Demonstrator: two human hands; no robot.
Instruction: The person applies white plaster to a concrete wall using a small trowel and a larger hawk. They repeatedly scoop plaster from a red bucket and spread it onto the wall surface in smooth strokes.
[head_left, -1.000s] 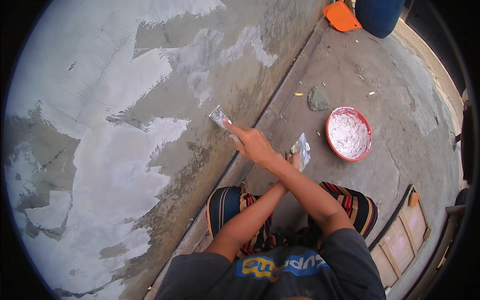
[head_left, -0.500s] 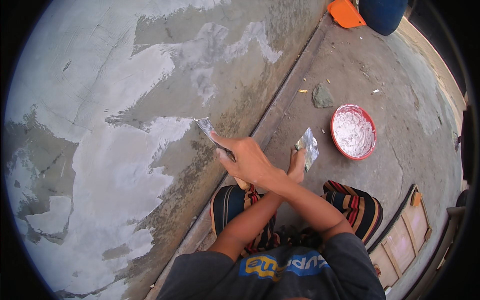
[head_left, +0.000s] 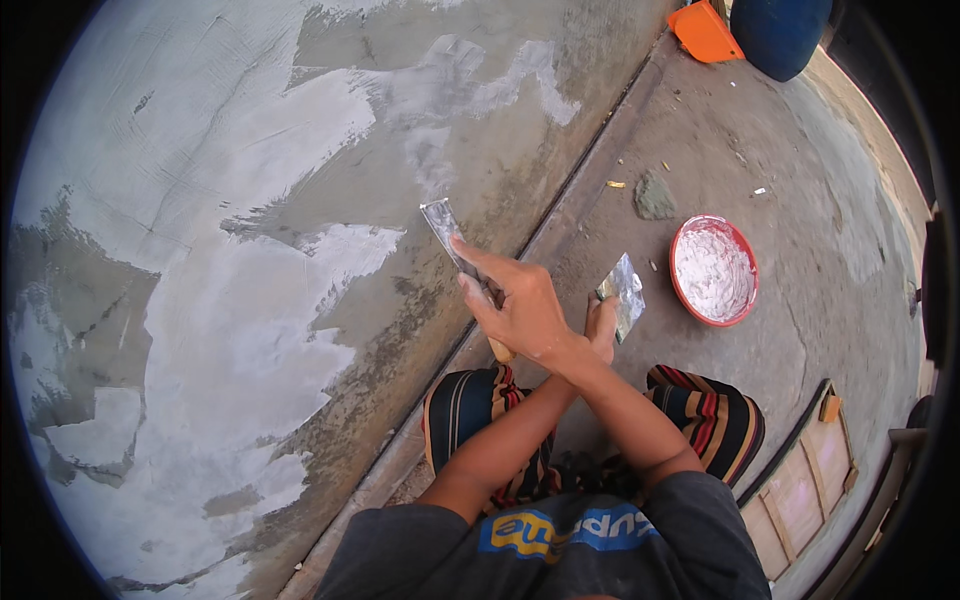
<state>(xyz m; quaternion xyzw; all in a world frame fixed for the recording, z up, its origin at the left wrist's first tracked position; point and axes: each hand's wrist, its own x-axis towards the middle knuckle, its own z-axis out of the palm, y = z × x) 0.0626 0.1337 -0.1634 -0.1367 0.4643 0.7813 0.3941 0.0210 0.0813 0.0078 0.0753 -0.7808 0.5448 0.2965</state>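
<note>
My right hand is closed on a narrow putty knife with a wooden handle, its metal blade against the grey wall marked with uneven patches of white filler. Crossed beneath the right forearm, my left hand grips a wider metal scraper, its blade smeared with white material, above the floor to the right of the knife. A red bowl of white paste sits on the concrete floor just beyond the scraper.
An orange plastic dustpan and a blue barrel stand at the wall's far end. A lump of stone lies near the bowl. My bent, striped-clad knees flank my arms. A wooden-framed panel lies at lower right.
My right hand moved the knife down-left across the wall, then back up, leaving its blade higher than half a second ago. My left hand's scraper shows more clearly from behind the right arm.
</note>
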